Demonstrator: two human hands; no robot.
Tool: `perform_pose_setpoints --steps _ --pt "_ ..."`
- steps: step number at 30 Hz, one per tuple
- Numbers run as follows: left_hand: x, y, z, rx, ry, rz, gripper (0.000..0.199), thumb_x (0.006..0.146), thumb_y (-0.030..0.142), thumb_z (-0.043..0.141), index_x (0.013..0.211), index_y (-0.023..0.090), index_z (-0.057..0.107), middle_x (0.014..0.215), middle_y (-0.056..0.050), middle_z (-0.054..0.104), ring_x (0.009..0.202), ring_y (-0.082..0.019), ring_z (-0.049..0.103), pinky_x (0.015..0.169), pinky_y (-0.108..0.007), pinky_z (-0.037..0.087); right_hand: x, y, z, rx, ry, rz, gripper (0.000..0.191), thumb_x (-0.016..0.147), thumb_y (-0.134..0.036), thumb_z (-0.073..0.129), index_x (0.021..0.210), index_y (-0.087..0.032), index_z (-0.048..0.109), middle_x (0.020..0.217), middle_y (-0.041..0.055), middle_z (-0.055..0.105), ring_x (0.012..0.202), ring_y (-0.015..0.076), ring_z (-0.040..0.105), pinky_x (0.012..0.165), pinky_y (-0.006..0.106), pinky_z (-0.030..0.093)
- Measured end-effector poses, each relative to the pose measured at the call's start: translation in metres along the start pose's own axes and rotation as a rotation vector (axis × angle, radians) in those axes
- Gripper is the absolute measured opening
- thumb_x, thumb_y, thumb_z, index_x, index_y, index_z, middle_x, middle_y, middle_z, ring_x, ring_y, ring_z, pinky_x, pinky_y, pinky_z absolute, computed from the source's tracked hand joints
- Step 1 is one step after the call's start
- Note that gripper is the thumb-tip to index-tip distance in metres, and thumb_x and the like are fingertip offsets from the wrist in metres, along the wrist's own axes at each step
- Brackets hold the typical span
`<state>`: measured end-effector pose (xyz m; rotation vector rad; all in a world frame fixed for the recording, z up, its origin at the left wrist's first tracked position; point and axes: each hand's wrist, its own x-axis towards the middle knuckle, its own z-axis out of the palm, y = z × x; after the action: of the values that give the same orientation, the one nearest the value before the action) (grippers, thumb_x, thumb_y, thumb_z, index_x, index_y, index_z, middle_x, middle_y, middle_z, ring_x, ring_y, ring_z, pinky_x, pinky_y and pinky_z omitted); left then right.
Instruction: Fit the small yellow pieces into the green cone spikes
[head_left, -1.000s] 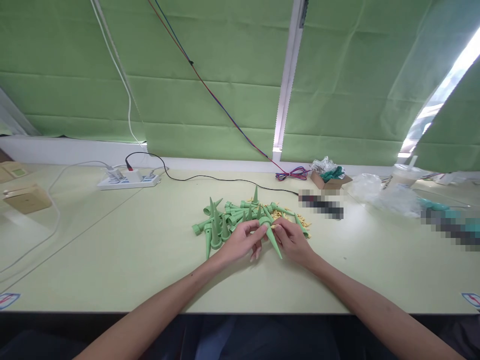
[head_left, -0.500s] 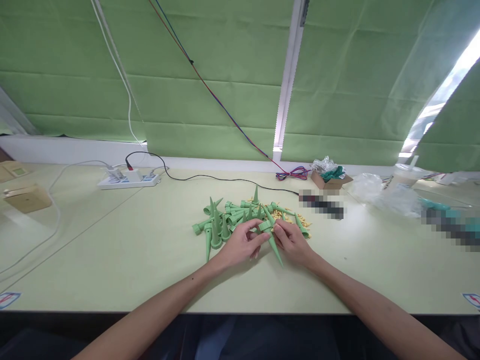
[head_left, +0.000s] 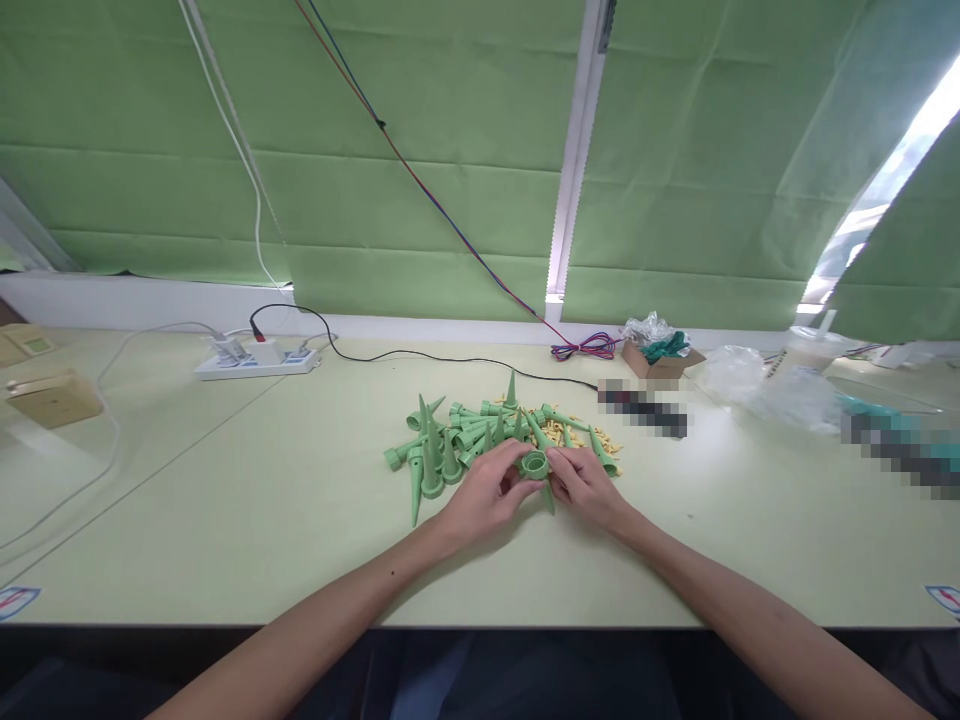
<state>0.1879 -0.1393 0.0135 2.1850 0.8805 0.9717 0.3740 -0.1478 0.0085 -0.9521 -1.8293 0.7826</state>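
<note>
above the table [head_left: 300, 520], left hand [head_left: 491, 492] and right hand [head_left: 589, 488] pinching green spike [head_left: 535, 466], green pile [head_left: 469, 430] behind

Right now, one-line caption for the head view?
Two hands hold a green spike, open end up, beside piled green spikes.

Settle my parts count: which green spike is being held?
The spike between left hand and right hand, open end facing the camera; the other green spikes stand or lie on the table.

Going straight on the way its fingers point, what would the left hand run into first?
The left hand would first meet the green spike between its fingertips; just past that, probably the right hand, though depth is unclear.
</note>
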Motion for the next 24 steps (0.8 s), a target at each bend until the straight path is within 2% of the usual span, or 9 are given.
perform_pose_setpoints --steps 5,9,12,14,16,18,22,24 --pt "0.001 0.002 0.0 0.003 0.014 0.003 0.026 0.089 0.029 0.057 0.113 0.02 0.058 0.092 -0.004 0.058 0.064 -0.012 0.055 0.054 -0.022 0.043 0.0 0.001 0.001 0.026 0.01 0.004 0.055 0.1 -0.053 0.035 0.055 -0.021 0.037 0.043 -0.0034 0.04 0.041 0.0104 0.036 0.048 0.027 0.031" --pt "0.002 0.01 -0.002 -0.035 0.013 -0.047 0.031 0.089 0.036 0.059 0.115 0.02 0.055 0.087 -0.002 0.059 0.06 -0.011 0.052 0.053 -0.023 0.042 -0.001 0.004 0.005 0.121 0.058 0.02 0.052 0.099 -0.053 0.038 0.057 -0.022 0.036 0.044 -0.0047 0.036 0.04 0.0103 0.034 0.044 0.026 0.029" --pt "0.003 0.016 -0.005 -0.113 0.023 -0.107 0.043 0.084 0.043 0.065 0.118 0.021 0.051 0.1 -0.004 0.06 0.057 -0.009 0.05 0.053 -0.023 0.042 -0.001 0.004 0.006 0.196 0.104 0.032 0.051 0.097 -0.054 0.04 0.059 -0.022 0.037 0.045 -0.0054 0.034 0.039 0.0098 0.033 0.041 0.026 0.028" --pt "0.003 0.018 -0.006 -0.179 0.045 -0.132 0.041 0.085 0.044 0.063 0.117 0.022 0.049 0.105 -0.004 0.057 0.056 -0.008 0.049 0.052 -0.023 0.042 -0.001 0.003 0.006 0.212 0.14 0.018 0.049 0.098 -0.054 0.04 0.06 -0.022 0.037 0.046 -0.0051 0.036 0.04 0.0098 0.035 0.041 0.026 0.029" --pt "0.003 0.018 -0.007 -0.247 0.075 -0.154 0.034 0.089 0.046 0.059 0.109 0.021 0.049 0.096 -0.002 0.057 0.055 -0.007 0.048 0.051 -0.022 0.04 -0.002 0.003 0.005 0.194 0.178 -0.015 0.049 0.099 -0.052 0.039 0.061 -0.022 0.038 0.047 -0.0043 0.039 0.041 0.01 0.037 0.043 0.026 0.031" --pt "0.004 0.016 -0.008 -0.311 0.085 -0.18 0.029 0.092 0.048 0.054 0.098 0.02 0.049 0.078 0.002 0.054 0.05 -0.007 0.045 0.049 -0.021 0.038 -0.002 0.002 0.003 0.163 0.214 -0.047 0.048 0.1 -0.052 0.038 0.062 -0.022 0.038 0.048 -0.0038 0.041 0.042 0.0102 0.038 0.044 0.026 0.031" --pt "0.006 0.014 -0.01 -0.372 0.009 -0.187 0.043 0.096 0.053 0.043 0.076 0.016 0.054 0.051 0.005 0.043 0.043 -0.008 0.043 0.045 -0.021 0.033 -0.003 -0.001 0.003 0.142 0.243 -0.089 0.044 0.1 -0.05 0.038 0.066 -0.022 0.037 0.05 -0.0043 0.04 0.043 0.01 0.037 0.043 0.025 0.031" --pt "0.007 0.014 -0.011 -0.434 -0.037 -0.217 0.05 0.096 0.056 0.04 0.073 0.015 0.056 0.052 0.003 0.046 0.043 -0.008 0.044 0.045 -0.021 0.034 -0.003 0.0 0.003 0.145 0.236 -0.111 0.041 0.1 -0.048 0.038 0.068 -0.022 0.039 0.052 -0.0046 0.04 0.043 0.0098 0.037 0.043 0.025 0.03"
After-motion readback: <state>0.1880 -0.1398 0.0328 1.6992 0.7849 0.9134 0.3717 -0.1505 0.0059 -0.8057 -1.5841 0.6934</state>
